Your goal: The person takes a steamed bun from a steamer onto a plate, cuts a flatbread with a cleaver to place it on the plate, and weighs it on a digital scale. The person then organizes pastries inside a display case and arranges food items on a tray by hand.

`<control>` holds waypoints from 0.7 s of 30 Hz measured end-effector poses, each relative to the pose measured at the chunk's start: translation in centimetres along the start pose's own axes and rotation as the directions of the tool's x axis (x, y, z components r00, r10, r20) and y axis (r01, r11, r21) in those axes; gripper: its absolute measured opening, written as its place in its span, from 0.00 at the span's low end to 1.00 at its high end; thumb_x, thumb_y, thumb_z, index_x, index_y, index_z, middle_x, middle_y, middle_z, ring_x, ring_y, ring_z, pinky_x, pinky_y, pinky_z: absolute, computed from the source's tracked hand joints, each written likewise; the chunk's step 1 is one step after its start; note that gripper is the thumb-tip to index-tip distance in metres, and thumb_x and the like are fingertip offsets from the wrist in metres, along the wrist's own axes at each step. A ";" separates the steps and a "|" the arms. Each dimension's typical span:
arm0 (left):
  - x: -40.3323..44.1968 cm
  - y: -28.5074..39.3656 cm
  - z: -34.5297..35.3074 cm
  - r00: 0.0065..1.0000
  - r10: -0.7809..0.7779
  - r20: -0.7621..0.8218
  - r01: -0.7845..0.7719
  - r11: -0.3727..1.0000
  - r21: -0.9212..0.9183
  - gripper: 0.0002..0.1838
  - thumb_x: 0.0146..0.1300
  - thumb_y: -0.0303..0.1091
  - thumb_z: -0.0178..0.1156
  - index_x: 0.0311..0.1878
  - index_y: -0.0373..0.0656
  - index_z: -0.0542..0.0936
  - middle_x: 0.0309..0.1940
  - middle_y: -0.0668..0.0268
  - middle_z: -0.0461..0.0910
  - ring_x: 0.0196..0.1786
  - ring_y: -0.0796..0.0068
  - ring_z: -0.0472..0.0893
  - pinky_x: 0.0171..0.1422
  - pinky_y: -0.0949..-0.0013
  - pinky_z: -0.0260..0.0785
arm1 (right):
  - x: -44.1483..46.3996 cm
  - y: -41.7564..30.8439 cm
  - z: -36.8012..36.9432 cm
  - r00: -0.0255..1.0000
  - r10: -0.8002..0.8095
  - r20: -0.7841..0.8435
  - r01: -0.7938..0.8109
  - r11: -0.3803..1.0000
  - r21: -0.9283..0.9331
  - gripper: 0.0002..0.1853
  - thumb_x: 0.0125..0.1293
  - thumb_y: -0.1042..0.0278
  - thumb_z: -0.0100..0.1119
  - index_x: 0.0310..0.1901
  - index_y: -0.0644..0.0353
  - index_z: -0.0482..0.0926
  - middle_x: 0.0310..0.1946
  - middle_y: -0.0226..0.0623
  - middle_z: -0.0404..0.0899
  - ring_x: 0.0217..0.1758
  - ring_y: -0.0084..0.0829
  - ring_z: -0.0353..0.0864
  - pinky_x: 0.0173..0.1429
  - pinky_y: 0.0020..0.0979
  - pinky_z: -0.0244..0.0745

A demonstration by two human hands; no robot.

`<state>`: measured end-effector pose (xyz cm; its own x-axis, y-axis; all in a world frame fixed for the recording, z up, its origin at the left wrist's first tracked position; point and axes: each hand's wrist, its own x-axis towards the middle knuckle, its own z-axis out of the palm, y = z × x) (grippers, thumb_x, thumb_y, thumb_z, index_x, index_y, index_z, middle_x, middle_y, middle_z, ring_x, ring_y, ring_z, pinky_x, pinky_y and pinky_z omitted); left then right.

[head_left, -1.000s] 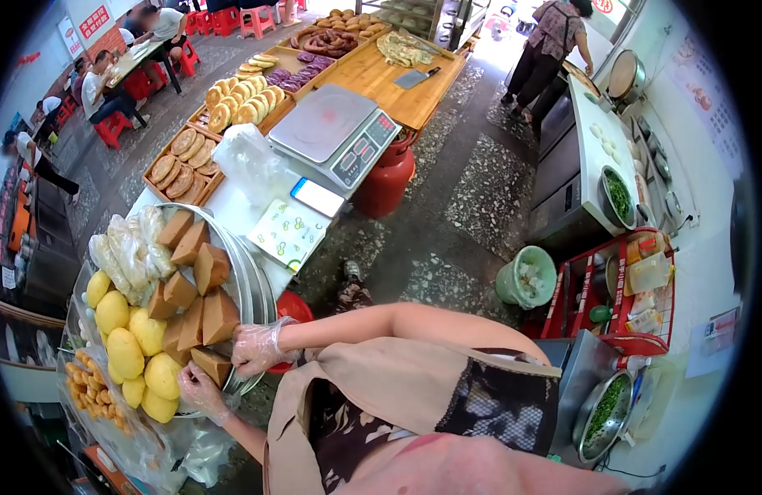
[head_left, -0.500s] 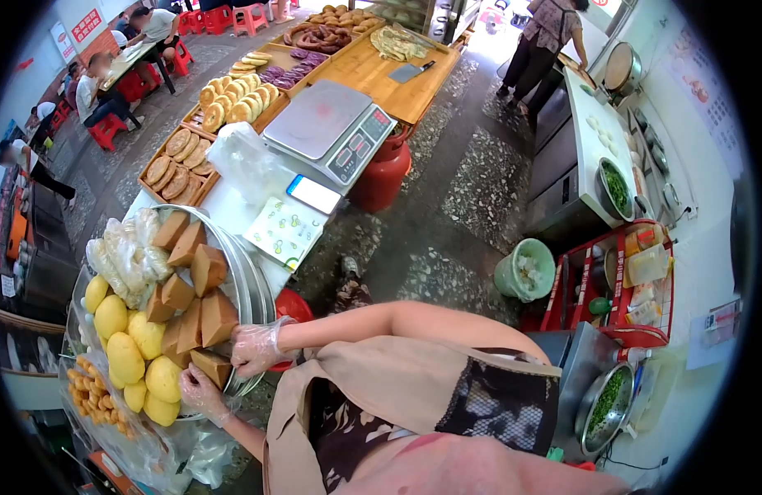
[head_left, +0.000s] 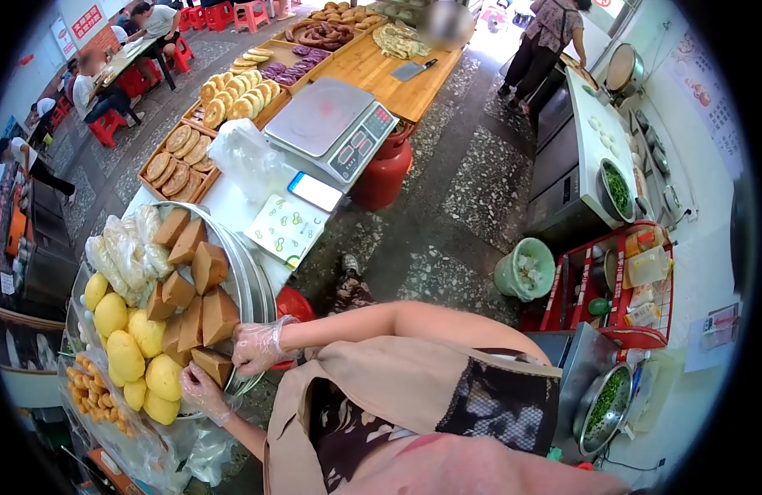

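Both my hands wear clear plastic gloves and are at the near edge of a large round metal tray (head_left: 251, 285). A brown wedge of steamed cake (head_left: 212, 364) lies between them. My left hand (head_left: 204, 389) has its fingers bent against the wedge's lower left side. My right hand (head_left: 259, 346) is closed at its right end, fingertips partly hidden. More brown cake pieces (head_left: 218, 317) are stacked just beyond. Beside them are yellow rounded buns (head_left: 125, 355) and white food in plastic bags (head_left: 121, 260).
Small golden fried pieces (head_left: 96, 398) lie at the left. Beyond the tray are a phone (head_left: 315, 191), a patterned paper (head_left: 284, 231), a scale (head_left: 323, 132), flatbreads (head_left: 181, 165) and a knife (head_left: 412, 71). A green bin (head_left: 525, 270) stands right. A person (head_left: 546, 45) works at the far counter.
A blurred shape, seemingly a person's head, has appeared at the far end of the wooden board. My hands have hardly moved, still at the same brown cake wedge.
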<state>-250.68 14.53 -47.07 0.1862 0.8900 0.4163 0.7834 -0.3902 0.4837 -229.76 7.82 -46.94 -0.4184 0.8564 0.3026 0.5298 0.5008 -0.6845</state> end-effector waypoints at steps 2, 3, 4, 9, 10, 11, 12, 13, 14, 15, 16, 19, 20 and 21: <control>0.0 0.1 0.0 1.000 0.010 -0.005 -0.010 1.000 0.003 0.16 0.68 0.40 0.55 0.35 0.35 0.78 0.30 0.49 0.78 0.34 0.48 0.77 0.40 0.53 0.67 | -0.1 0.0 0.3 0.999 -0.012 -0.037 0.012 1.000 -0.003 0.15 0.53 0.55 0.55 0.22 0.59 0.81 0.21 0.43 0.79 0.30 0.46 0.78 0.49 0.40 0.67; 0.0 0.2 -0.1 1.000 0.019 -0.013 -0.019 1.000 0.005 0.16 0.68 0.40 0.55 0.35 0.35 0.78 0.30 0.49 0.78 0.34 0.48 0.77 0.40 0.53 0.67 | -0.1 0.0 0.4 0.997 -0.027 -0.074 0.027 1.000 -0.009 0.14 0.54 0.57 0.55 0.19 0.58 0.78 0.18 0.41 0.77 0.28 0.44 0.77 0.49 0.39 0.66; -0.1 0.1 0.0 1.000 0.019 -0.009 -0.019 1.000 0.006 0.16 0.68 0.40 0.55 0.35 0.35 0.78 0.30 0.49 0.78 0.34 0.48 0.77 0.40 0.53 0.67 | -0.1 -0.1 0.3 0.997 -0.024 -0.074 0.024 1.000 -0.006 0.14 0.54 0.57 0.55 0.19 0.58 0.78 0.18 0.41 0.77 0.28 0.44 0.77 0.49 0.39 0.66; -0.1 -0.1 0.0 0.997 0.066 -0.035 -0.066 0.998 0.008 0.16 0.69 0.40 0.54 0.36 0.33 0.78 0.31 0.47 0.78 0.34 0.47 0.77 0.40 0.52 0.67 | -0.1 -0.2 -0.1 1.000 0.015 -0.005 -0.015 1.000 -0.021 0.17 0.53 0.53 0.55 0.25 0.59 0.84 0.24 0.43 0.81 0.32 0.46 0.79 0.51 0.39 0.67; -0.1 0.0 0.0 0.997 0.062 -0.037 -0.062 0.998 0.007 0.16 0.69 0.40 0.54 0.36 0.33 0.78 0.31 0.47 0.78 0.34 0.47 0.77 0.40 0.52 0.67 | 0.0 -0.2 -0.1 1.000 0.014 -0.001 -0.014 1.000 -0.022 0.17 0.53 0.53 0.55 0.25 0.59 0.84 0.24 0.43 0.81 0.32 0.46 0.79 0.51 0.39 0.67; -0.1 0.0 0.0 0.999 0.043 -0.020 -0.043 0.999 0.011 0.16 0.69 0.40 0.53 0.37 0.33 0.78 0.32 0.47 0.78 0.35 0.46 0.76 0.41 0.53 0.67 | 0.0 -0.2 -0.2 1.000 0.012 -0.001 -0.012 0.999 -0.036 0.17 0.53 0.53 0.55 0.25 0.58 0.84 0.24 0.43 0.81 0.32 0.46 0.79 0.51 0.39 0.67; -0.1 0.0 0.0 1.000 0.026 -0.002 -0.026 1.000 0.017 0.17 0.70 0.40 0.52 0.38 0.33 0.78 0.33 0.47 0.79 0.36 0.45 0.76 0.42 0.53 0.67 | 0.0 -0.3 -0.2 1.000 0.012 -0.005 -0.012 0.999 -0.049 0.16 0.53 0.53 0.55 0.25 0.58 0.84 0.23 0.43 0.81 0.32 0.46 0.79 0.50 0.39 0.67; -0.1 -0.2 0.0 1.000 0.025 -0.001 -0.025 1.000 0.018 0.17 0.70 0.40 0.52 0.38 0.33 0.78 0.33 0.47 0.79 0.36 0.45 0.76 0.42 0.53 0.67 | 0.0 -0.3 -0.1 1.000 0.013 -0.005 -0.013 0.999 -0.047 0.16 0.53 0.53 0.55 0.25 0.58 0.84 0.23 0.43 0.81 0.32 0.46 0.79 0.50 0.39 0.67; -0.1 -0.4 0.1 0.999 0.035 -0.002 -0.035 0.999 0.031 0.17 0.70 0.40 0.52 0.38 0.33 0.78 0.33 0.47 0.78 0.36 0.45 0.76 0.42 0.53 0.67 | 0.0 -0.4 -0.1 1.000 0.025 -0.004 -0.025 0.999 -0.046 0.16 0.53 0.53 0.56 0.25 0.58 0.84 0.23 0.43 0.81 0.32 0.46 0.79 0.50 0.39 0.67; -0.2 -0.6 0.2 0.999 0.045 -0.003 -0.045 0.998 0.045 0.17 0.70 0.40 0.52 0.39 0.33 0.78 0.33 0.47 0.78 0.37 0.45 0.76 0.42 0.53 0.67 | 0.0 -0.4 -0.1 0.999 0.038 -0.004 -0.038 0.998 -0.045 0.16 0.53 0.53 0.56 0.25 0.58 0.84 0.23 0.42 0.81 0.33 0.46 0.79 0.50 0.40 0.67; -0.2 -0.6 0.2 0.999 0.043 -0.003 -0.042 0.998 0.045 0.17 0.70 0.40 0.52 0.39 0.33 0.78 0.33 0.47 0.78 0.37 0.45 0.76 0.42 0.53 0.67 | -0.1 -0.3 0.2 0.999 0.038 -0.001 -0.038 0.998 -0.044 0.16 0.53 0.53 0.56 0.25 0.58 0.84 0.23 0.42 0.81 0.33 0.46 0.79 0.50 0.40 0.67; -0.4 -0.7 0.2 0.998 0.047 -0.033 -0.047 0.999 0.021 0.17 0.70 0.41 0.52 0.39 0.33 0.79 0.33 0.47 0.79 0.37 0.46 0.77 0.42 0.53 0.67 | -0.1 -0.1 0.2 0.999 -0.020 -0.051 0.020 1.000 -0.015 0.15 0.54 0.56 0.55 0.19 0.57 0.79 0.17 0.41 0.76 0.28 0.44 0.76 0.49 0.39 0.66; -0.3 -1.1 0.4 0.999 0.035 -0.027 -0.034 0.999 0.024 0.18 0.70 0.41 0.52 0.39 0.33 0.79 0.34 0.47 0.79 0.38 0.46 0.77 0.43 0.53 0.68 | 0.0 -0.2 0.2 0.998 -0.025 -0.049 0.024 0.999 -0.020 0.15 0.54 0.56 0.55 0.19 0.57 0.79 0.17 0.41 0.76 0.28 0.44 0.76 0.49 0.39 0.66; -0.2 -1.5 0.5 0.999 0.024 -0.021 -0.023 0.999 0.027 0.18 0.70 0.41 0.52 0.40 0.33 0.79 0.34 0.47 0.79 0.38 0.46 0.77 0.44 0.53 0.68 | 0.0 -0.3 0.2 0.999 -0.011 -0.039 0.010 0.999 -0.035 0.15 0.54 0.56 0.55 0.18 0.57 0.79 0.17 0.41 0.76 0.28 0.44 0.76 0.49 0.39 0.66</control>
<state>-251.55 15.03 -48.28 0.1922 0.8753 0.4438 0.7949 -0.4040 0.4527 -230.02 7.62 -46.88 -0.3957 0.8548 0.3357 0.5514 0.5134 -0.6576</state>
